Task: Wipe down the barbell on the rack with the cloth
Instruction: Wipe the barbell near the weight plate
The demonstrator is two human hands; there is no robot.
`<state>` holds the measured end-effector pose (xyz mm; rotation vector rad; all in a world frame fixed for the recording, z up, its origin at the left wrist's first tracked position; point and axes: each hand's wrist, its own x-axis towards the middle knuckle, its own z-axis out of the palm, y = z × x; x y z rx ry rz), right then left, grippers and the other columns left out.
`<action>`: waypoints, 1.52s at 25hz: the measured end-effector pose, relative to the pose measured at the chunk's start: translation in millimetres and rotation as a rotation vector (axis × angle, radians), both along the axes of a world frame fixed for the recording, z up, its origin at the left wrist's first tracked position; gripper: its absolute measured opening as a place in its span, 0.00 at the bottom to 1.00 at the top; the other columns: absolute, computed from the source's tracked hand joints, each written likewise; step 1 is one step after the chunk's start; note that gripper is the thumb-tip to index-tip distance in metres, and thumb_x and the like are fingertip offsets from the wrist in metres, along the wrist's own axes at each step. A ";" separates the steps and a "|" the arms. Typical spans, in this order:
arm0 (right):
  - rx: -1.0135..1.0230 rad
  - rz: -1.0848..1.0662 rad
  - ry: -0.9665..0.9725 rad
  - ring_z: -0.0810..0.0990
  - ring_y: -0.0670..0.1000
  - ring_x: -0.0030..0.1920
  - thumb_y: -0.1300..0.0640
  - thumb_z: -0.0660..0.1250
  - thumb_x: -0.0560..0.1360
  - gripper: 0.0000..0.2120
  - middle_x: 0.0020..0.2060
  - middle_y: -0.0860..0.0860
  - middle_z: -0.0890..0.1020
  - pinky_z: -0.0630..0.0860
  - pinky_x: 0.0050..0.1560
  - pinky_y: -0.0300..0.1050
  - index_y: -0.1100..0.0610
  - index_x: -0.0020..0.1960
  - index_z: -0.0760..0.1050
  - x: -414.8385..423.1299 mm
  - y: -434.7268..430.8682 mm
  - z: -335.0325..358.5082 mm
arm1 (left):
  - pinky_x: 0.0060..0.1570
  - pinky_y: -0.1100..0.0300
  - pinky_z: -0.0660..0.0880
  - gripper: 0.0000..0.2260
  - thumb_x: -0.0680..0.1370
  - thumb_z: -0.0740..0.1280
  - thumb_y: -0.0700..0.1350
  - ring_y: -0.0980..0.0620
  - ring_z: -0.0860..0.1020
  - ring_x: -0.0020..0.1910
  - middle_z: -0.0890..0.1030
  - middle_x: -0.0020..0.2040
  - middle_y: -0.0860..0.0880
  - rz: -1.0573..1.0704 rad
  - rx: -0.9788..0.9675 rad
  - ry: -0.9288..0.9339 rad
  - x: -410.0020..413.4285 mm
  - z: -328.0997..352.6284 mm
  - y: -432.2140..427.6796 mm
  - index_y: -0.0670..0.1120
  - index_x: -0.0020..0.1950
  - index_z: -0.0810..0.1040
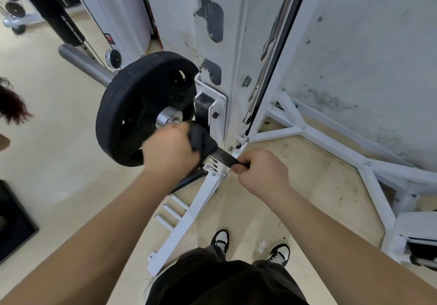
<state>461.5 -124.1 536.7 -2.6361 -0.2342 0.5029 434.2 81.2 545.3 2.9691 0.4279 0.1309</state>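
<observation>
Resting in the hook [204,108] of a white rack [236,68], the barbell [223,159] runs from its grey sleeve [82,61] at the upper left, through a black weight plate [132,106] and a silver collar [168,116], down towards the person. A short stretch of knurled shaft shows between the two hands.

The left hand [165,148] is curled round a dark cloth [202,140], bunched over the shaft just beside the hook and the plate. The right hand [260,170] is closed round the bare shaft a little farther along, apparently steadying it.

The wipe looks only partly done, at the plate end. To do it well, the cloth should wrap the whole way round the shaft and be twisted as it slides, so the fabric gets into the knurling rather than skimming its top. The right hand's grip should stop the bar rolling in the hook. It will have to shift later, since it covers shaft that needs wiping. The knuckles are close to the hook and plate, so short strokes seem wise there.

White lettering runs down a black punching bag [54,9] at the upper left, and a small dark label [109,38] sits nearby. Both are too blurred to read.
</observation>
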 end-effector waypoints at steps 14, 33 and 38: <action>-0.180 -0.036 -0.002 0.78 0.51 0.41 0.46 0.70 0.73 0.06 0.41 0.45 0.78 0.69 0.33 0.42 0.48 0.42 0.81 -24.0 -57.3 11.4 | 0.41 0.50 0.78 0.13 0.71 0.69 0.45 0.43 0.77 0.50 0.78 0.57 0.49 -0.119 -0.228 -0.127 -24.9 -22.2 -71.1 0.48 0.55 0.78; -0.169 -0.105 0.086 0.81 0.48 0.50 0.43 0.74 0.71 0.17 0.49 0.44 0.83 0.76 0.45 0.45 0.45 0.59 0.82 -43.1 -110.7 19.7 | 0.38 0.54 0.78 0.11 0.75 0.65 0.58 0.48 0.81 0.47 0.83 0.46 0.54 -0.279 -0.198 -0.067 -9.4 -21.1 -68.0 0.55 0.53 0.76; -0.220 -0.163 0.141 0.80 0.48 0.36 0.46 0.73 0.69 0.06 0.34 0.46 0.81 0.73 0.33 0.41 0.47 0.43 0.83 -43.9 -109.9 19.8 | 0.38 0.59 0.71 0.13 0.74 0.61 0.57 0.47 0.81 0.48 0.83 0.48 0.54 -0.603 -0.255 0.041 -14.7 -10.1 -110.4 0.54 0.55 0.78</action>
